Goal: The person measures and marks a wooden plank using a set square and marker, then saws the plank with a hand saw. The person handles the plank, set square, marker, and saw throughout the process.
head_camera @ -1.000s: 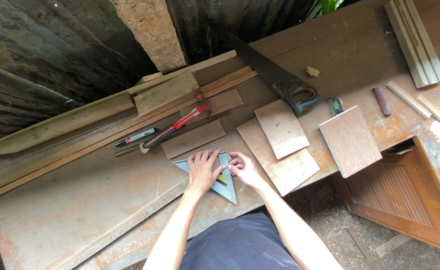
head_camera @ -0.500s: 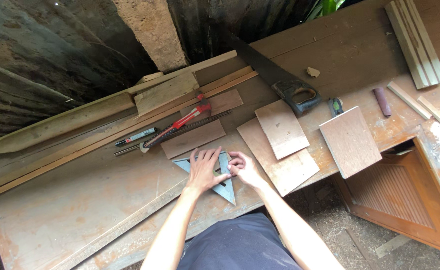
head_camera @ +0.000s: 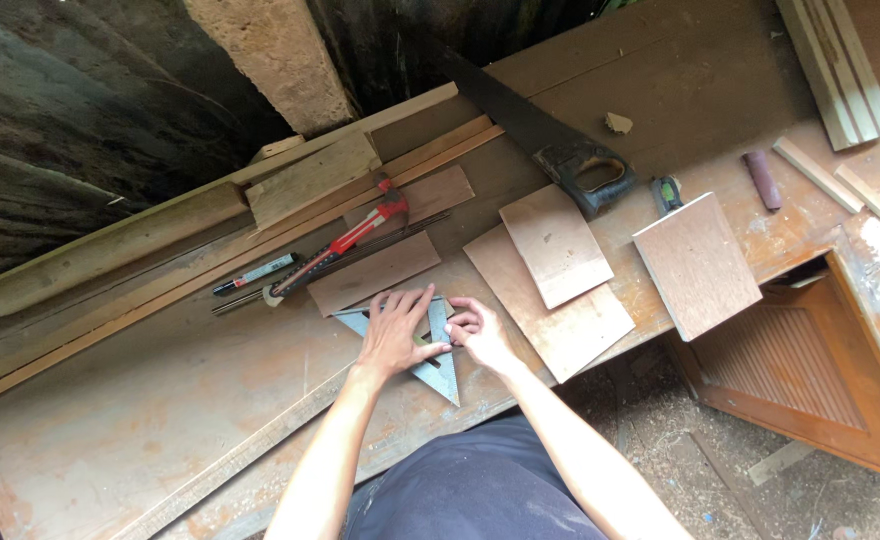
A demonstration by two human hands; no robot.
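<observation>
A grey metal triangular square (head_camera: pixel 438 372) lies flat near the front edge of the worn workbench (head_camera: pixel 140 440). My left hand (head_camera: pixel 397 330) presses down on it with fingers spread. My right hand (head_camera: pixel 474 331) sits at the square's right edge with fingers curled together, seemingly pinching something small that I cannot make out. A thin brown wooden strip (head_camera: pixel 374 273) lies just beyond the square.
Plywood panels (head_camera: pixel 557 243) (head_camera: pixel 696 264) lie to the right. A handsaw (head_camera: pixel 560 150), a red utility knife (head_camera: pixel 343 243) and a marker (head_camera: pixel 253 274) lie behind. Long wooden battens (head_camera: pixel 120 245) run along the back. A wooden louvred frame (head_camera: pixel 800 370) leans at the bench's right end.
My left hand has shifted slightly and spread wider over the square. My right hand stays at its right edge; the view has barely moved.
</observation>
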